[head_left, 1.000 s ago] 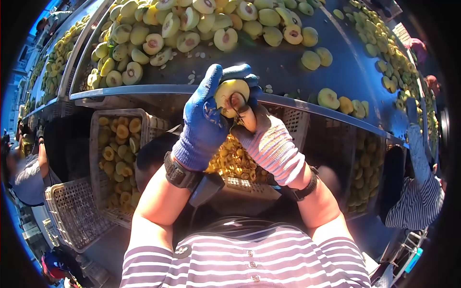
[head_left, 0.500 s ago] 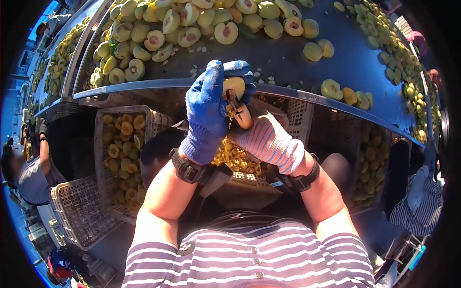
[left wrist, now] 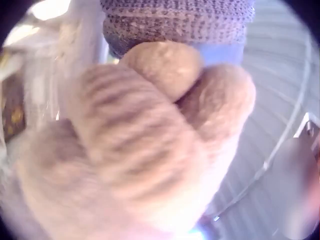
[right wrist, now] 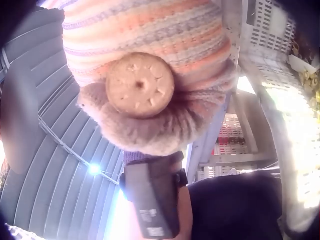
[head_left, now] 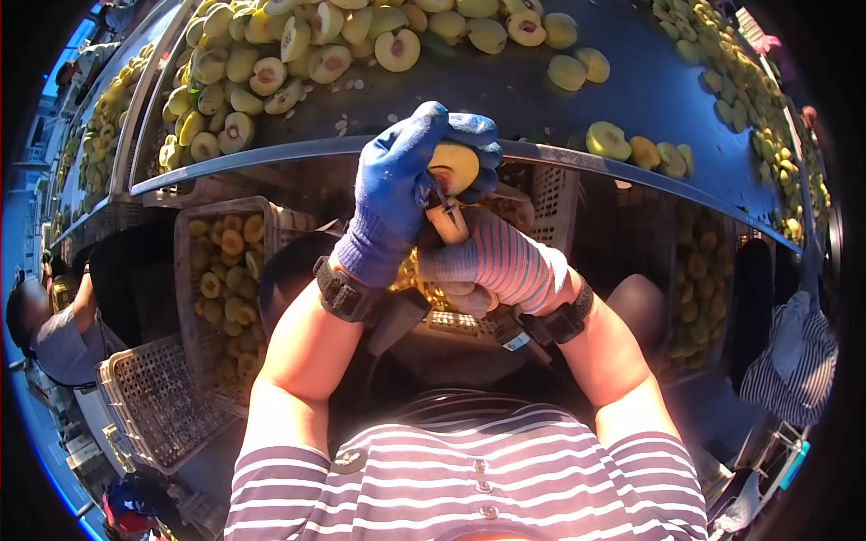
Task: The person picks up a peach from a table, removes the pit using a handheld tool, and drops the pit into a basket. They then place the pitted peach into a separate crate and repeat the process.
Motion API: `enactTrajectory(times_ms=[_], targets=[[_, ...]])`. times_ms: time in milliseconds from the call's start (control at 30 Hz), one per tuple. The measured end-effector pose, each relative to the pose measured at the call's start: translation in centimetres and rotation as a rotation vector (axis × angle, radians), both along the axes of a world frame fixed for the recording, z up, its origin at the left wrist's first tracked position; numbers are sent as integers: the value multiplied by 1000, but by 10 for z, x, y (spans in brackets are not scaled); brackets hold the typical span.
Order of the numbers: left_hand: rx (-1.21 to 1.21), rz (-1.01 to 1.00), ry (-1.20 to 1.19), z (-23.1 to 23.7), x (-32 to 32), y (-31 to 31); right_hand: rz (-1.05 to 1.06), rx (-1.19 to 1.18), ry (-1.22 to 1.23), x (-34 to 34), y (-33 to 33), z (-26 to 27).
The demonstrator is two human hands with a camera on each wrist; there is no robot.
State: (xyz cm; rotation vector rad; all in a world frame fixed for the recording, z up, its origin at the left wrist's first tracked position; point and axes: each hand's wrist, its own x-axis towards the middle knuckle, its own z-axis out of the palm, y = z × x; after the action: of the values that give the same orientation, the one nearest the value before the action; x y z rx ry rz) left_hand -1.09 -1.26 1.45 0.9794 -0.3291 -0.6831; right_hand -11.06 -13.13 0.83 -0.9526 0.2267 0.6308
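Note:
In the head view, my left hand [head_left: 386, 185], in a blue coated glove, holds a yellow-green peach half [head_left: 460, 164] with the cut side turned toward me. My right hand [head_left: 510, 261], in a striped knit glove, grips a pitting tool by its wooden handle [head_left: 449, 225]. The tool's dark metal end reaches the reddish hollow of the fruit, partly hidden behind the left thumb. From the right wrist, the round butt of the handle [right wrist: 140, 85] pokes out of the curled glove. Striped glove fingers [left wrist: 145, 145] fill much of the left wrist view, below the left cuff.
A metal-edged table [head_left: 541, 155] carries a heap of peach halves [head_left: 271, 54]. Crates of fruit stand below, one at left [head_left: 185, 298]; bright yellow pieces [head_left: 406, 275] lie under my hands. An overturned-looking crate [head_left: 162, 397] leans at left. Other people sit on both sides.
The right hand has rolled over, so its curled fingers now show lower down and the handle points more toward me. The left hand and peach half have shifted slightly up and right.

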Motion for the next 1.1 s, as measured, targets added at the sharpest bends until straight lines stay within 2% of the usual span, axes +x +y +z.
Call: enactTrajectory(times_ms=[67, 100, 167, 200, 267, 300, 333, 367, 433, 467, 500, 533, 600, 667, 700, 733, 800, 900, 933, 967, 1000, 1033, 1067, 1100], targets=[[-59, -43, 97, -4, -4, -7, 26, -15, -20, -3, -8, 0], [-100, -155, 202, -11, 1, -9, 27, 12, 19, -7, -11, -1], [-61, -114, 207, -10, -9, -14, 34, 60, 99, -17, -19, -3], [-41, -92, 207, -7, -15, -16, 31, 54, 60, -22, -23, -3], [-53, -115, 3, -14, -26, -18, 29, 45, -24, -34, -31, -3], [-163, -189, 227, -13, -25, -20, 20, 10, 57, -39, -34, 8], [-269, -259, 451, -14, -26, -20, 23, -40, -5, -46, -37, 11], [-366, -250, 220, -13, -31, -19, 27, -88, -71, -53, -42, 13], [-248, -153, 270, -6, -32, -10, 69, -243, -167, -60, -52, 12], [-378, -269, 418, -16, -18, 2, 107, -352, -196, -61, -57, 8], [-395, -309, 458, -17, -8, 18, 147, -459, -222, -62, -62, 5], [-376, -277, 413, -9, -7, 34, 229, -751, -348, -58, -64, -7], [-167, 52, -5, 17, -30, 76, 157, -1261, -754, -68, -64, -29], [175, 425, -286, 27, -30, 137, 116, -1369, -760, -81, -67, -26], [500, 520, -341, 25, -11, 173, 269, -1543, -793, -79, -69, -28], [851, 717, -446, 12, 1, 193, 420, -1715, -809, -76, -69, -29], [873, 738, -594, 17, 16, 195, 332, -1535, -700, -69, -55, -7], [733, 477, -390, 48, 34, 115, 259, -1500, -772, -59, -49, 4], [811, 427, -403, 46, 52, 87, 279, -1483, -686, -53, -48, 5], [862, 404, -586, 25, 80, 67, 230, -1465, -664, -49, -47, 4], [914, 417, -979, -4, 116, 48, 184, -1444, -641, -45, -47, 3], [976, 259, -656, 12, 113, 17, 130, -1404, -640, -42, -47, 3], [1119, 151, -662, 16, 124, -2, 75, -1362, -637, -40, -47, 5], [1148, 185, -775, 1, 139, -15, 20, -1319, -634, -38, -47, 7]])
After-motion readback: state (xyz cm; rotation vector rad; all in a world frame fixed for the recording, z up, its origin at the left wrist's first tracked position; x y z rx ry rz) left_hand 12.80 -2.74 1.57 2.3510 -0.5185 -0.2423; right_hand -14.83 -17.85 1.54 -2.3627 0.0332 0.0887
